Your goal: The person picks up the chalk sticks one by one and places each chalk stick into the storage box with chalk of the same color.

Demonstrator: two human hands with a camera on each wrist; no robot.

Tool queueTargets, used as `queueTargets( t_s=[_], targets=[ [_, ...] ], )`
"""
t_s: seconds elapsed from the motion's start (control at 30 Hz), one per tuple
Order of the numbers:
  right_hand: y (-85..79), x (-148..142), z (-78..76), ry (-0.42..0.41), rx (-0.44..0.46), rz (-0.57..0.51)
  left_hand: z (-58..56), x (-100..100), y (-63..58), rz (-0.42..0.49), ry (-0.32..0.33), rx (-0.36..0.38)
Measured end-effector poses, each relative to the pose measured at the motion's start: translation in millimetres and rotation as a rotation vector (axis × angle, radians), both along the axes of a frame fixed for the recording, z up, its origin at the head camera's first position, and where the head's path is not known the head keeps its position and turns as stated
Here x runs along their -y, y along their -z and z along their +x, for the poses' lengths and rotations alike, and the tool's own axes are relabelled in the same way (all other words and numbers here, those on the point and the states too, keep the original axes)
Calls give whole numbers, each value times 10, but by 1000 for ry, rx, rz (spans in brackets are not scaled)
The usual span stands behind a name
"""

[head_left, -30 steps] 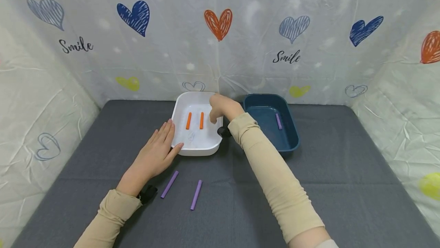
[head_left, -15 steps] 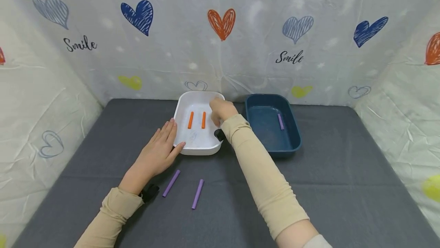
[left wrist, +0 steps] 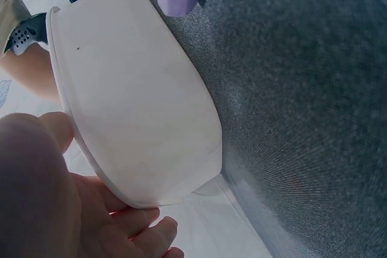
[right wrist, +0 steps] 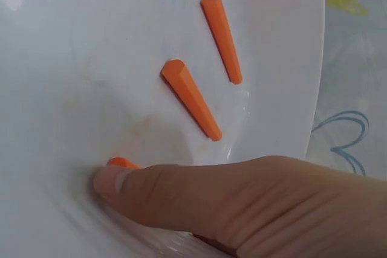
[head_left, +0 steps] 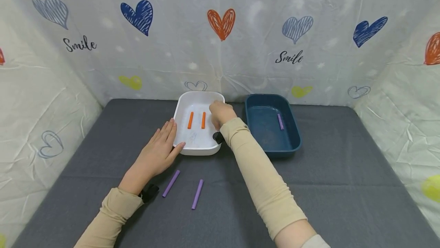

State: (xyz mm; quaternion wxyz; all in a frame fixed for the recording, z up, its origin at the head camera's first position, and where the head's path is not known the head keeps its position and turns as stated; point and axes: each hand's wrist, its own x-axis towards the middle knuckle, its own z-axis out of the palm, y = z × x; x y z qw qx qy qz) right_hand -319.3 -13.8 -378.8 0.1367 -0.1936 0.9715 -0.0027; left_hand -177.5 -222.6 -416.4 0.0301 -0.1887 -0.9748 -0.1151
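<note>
My right hand (head_left: 221, 113) reaches into the right side of the white tray (head_left: 199, 151), fingers curled downward. In the right wrist view its thumb lies over an orange stick (right wrist: 123, 162); only one end shows and the thumb covers the rest. Two more faceted orange sticks lie side by side on the tray floor, the left stick (head_left: 190, 120) and the middle stick (head_left: 203, 120). My left hand (head_left: 154, 152) rests against the tray's left side with fingers extended, its thumb at the front rim. The left wrist view shows fingers along the tray's outer wall (left wrist: 139, 101).
Right of the white tray stands a dark blue tray (head_left: 252, 124) with one purple stick (head_left: 280, 122) inside. Two purple sticks lie on the grey cloth (head_left: 330, 187) in front, one purple stick (head_left: 171, 183) near the left wrist, another purple stick (head_left: 197, 194) to its right.
My right hand has lowered slightly farther into the white tray's right side, and its fingers have closed in. The head view shifted a little; the left hand stays at the tray.
</note>
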Motion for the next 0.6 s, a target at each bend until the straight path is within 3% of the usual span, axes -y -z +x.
queueTargets(
  t_s=[0.6],
  targets=[
    [-3, 11, 38, -2, 6, 20, 0, -7, 33, 8, 0, -17]
  ],
)
